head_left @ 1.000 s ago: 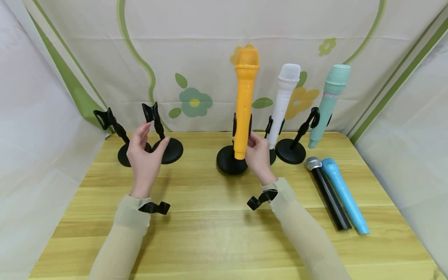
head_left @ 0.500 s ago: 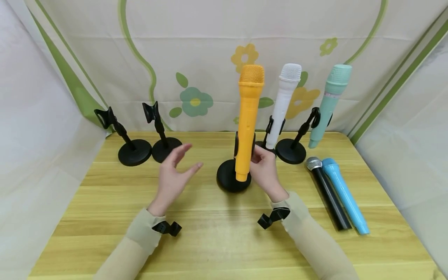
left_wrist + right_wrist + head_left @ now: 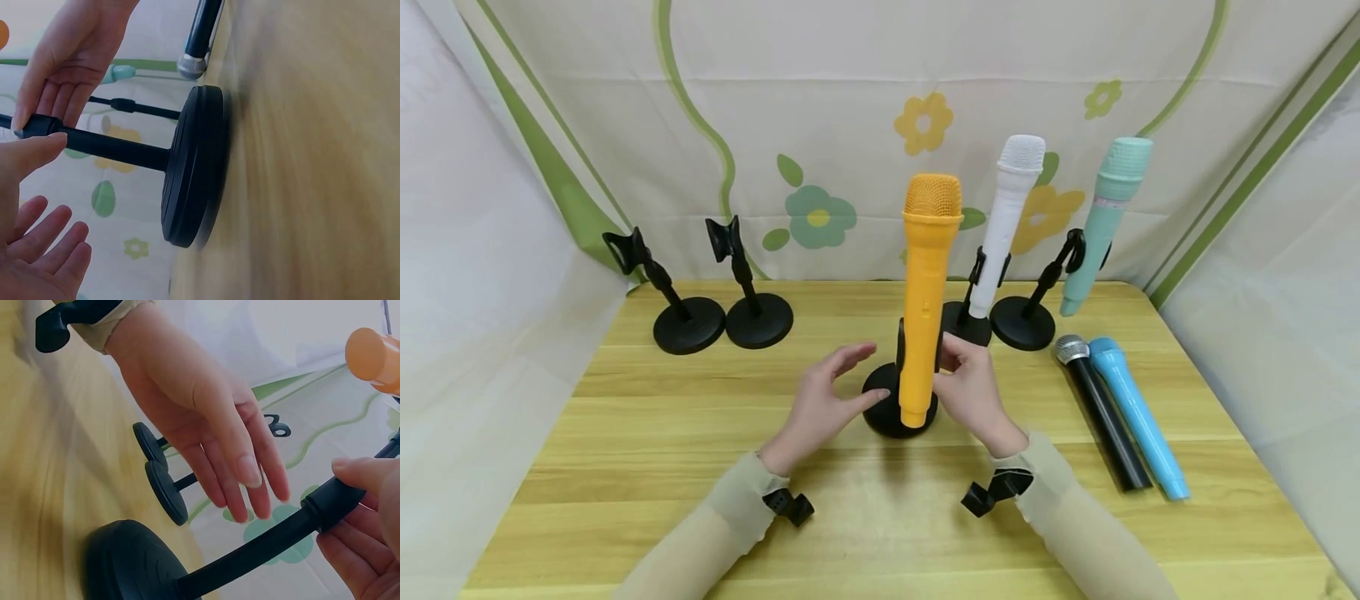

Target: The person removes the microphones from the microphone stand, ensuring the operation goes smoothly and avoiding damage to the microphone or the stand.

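A yellow-orange microphone point(image 3: 929, 308) sits head up in the clip of a black desktop microphone stand point(image 3: 878, 410). My right hand point(image 3: 974, 388) grips the stand's stem at its collar point(image 3: 331, 501), just under the clip. To the left, my left hand point(image 3: 822, 407) is spread with fingers apart, its thumb overlapping the base's edge in the head view. Seen from the left wrist, the round base point(image 3: 190, 169) is right at the tabletop, and the left thumb point(image 3: 40, 150) lies close beside the stem. Nothing is in the left hand's grasp.
Behind to the right, a white microphone point(image 3: 1004, 229) and a mint-green microphone point(image 3: 1107, 217) stand in black stands. A black microphone point(image 3: 1108, 425) and a blue microphone point(image 3: 1142, 425) lie side by side at the right. Two stands without microphones point(image 3: 688, 325) are at the back left.
My right hand has brought the stand with the yellow-orange microphone toward me. The left hand has moved right and nearer, from the back-left stands to beside this one.
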`<control>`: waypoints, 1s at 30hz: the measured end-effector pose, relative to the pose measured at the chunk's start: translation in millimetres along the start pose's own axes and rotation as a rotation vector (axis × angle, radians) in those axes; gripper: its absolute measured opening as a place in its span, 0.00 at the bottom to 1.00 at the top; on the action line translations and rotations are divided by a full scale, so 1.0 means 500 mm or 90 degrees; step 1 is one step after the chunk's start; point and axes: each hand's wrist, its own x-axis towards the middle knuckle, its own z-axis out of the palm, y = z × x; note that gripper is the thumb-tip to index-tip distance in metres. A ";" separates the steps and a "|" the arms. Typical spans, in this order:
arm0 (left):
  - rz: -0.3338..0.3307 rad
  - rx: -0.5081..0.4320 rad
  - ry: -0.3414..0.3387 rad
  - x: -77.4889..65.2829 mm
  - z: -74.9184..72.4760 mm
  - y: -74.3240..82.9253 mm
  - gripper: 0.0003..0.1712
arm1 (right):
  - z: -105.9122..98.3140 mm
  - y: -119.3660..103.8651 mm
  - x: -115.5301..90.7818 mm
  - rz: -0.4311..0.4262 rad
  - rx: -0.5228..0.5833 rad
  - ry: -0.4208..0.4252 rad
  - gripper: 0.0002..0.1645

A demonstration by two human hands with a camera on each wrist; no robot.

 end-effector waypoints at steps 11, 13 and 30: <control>0.005 -0.024 -0.050 -0.004 0.021 -0.012 0.33 | 0.000 0.004 -0.020 0.005 0.001 -0.020 0.14; -0.003 -0.021 -0.057 -0.002 0.023 -0.010 0.32 | -0.006 0.002 -0.020 0.016 0.007 -0.034 0.16; -0.026 -0.118 -0.109 0.012 0.055 0.004 0.28 | -0.107 -0.051 0.010 -0.030 0.002 -0.038 0.24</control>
